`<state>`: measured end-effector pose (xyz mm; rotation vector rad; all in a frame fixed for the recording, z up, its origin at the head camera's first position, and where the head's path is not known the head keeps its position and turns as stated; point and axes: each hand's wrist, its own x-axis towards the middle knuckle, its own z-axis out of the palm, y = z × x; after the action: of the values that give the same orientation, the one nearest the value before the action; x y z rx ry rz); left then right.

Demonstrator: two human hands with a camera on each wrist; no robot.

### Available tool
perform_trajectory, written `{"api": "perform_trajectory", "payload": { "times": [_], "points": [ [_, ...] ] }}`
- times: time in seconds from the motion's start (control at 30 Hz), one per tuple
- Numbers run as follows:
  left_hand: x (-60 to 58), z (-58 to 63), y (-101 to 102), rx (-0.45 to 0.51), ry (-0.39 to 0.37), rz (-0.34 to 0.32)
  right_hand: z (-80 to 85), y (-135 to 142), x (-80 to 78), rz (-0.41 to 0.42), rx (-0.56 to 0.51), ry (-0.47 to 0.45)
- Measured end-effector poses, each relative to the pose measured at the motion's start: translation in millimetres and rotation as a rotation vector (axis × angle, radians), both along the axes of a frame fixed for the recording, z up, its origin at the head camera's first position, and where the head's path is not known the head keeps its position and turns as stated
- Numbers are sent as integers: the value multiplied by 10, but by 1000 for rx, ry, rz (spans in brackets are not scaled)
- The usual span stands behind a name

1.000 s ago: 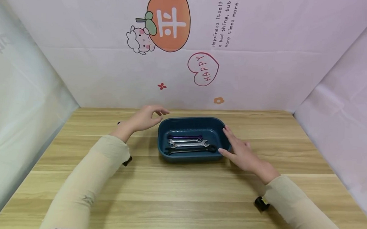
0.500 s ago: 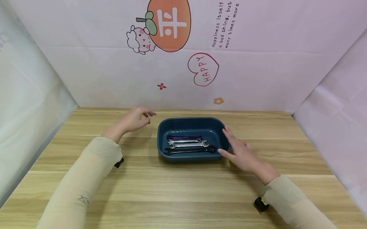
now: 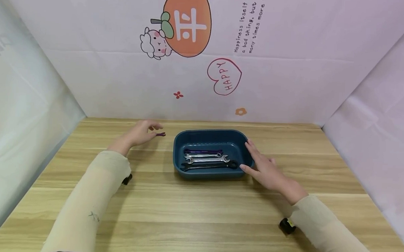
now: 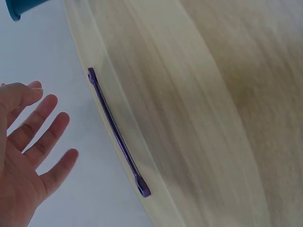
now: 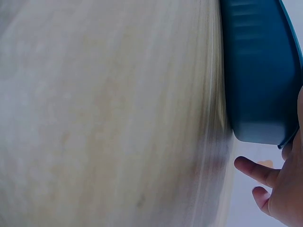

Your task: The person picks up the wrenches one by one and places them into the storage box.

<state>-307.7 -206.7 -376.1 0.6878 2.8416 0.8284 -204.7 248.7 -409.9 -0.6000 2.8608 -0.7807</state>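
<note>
In the head view my left hand point(image 3: 139, 135) hovers over a purple wrench point(image 3: 161, 134) at the back left of the table; the hand covers most of it. The left wrist view shows that wrench whole point(image 4: 113, 127), lying apart from the spread fingers of the left hand point(image 4: 35, 165). A dark blue bin point(image 3: 210, 174) stands to its right. Inside lie a purple wrench point(image 3: 204, 151), two silver wrenches point(image 3: 207, 160) and a black wrench point(image 3: 210, 165), roughly parallel. My right hand point(image 3: 265, 171) rests with extended fingers against the bin's right end, partly hidden in the right wrist view.
The wooden table point(image 3: 192, 214) meets a printed white cloth wall point(image 3: 116, 82) close behind the bin. White cloth also bounds the left point(image 3: 29, 109) and right point(image 3: 372, 121) sides. A small black device point(image 3: 287, 225) hangs beneath the right sleeve.
My left hand has moved left, away from the bin's left end, and one end of the purple wrench on the table now shows beside it. The right hand and the bin stay put.
</note>
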Motion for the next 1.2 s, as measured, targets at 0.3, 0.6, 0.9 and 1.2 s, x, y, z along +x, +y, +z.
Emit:
{"api": "perform_trajectory", "payload": {
  "times": [0.3,0.6,0.9,1.2],
  "points": [
    [-44,-42,-85,0,-68,65,-8,5,-7,-6,-1,0],
    [-108,-82,-51,-37,-80,69,-13,14,-19,-4,3,2],
    [-173,-125,-20,-111,-121,94,-23,28,-26,4,17,3],
    [-185,-176,10,-142,-140,95,-24,31,-28,6,8,2]
  ]
}}
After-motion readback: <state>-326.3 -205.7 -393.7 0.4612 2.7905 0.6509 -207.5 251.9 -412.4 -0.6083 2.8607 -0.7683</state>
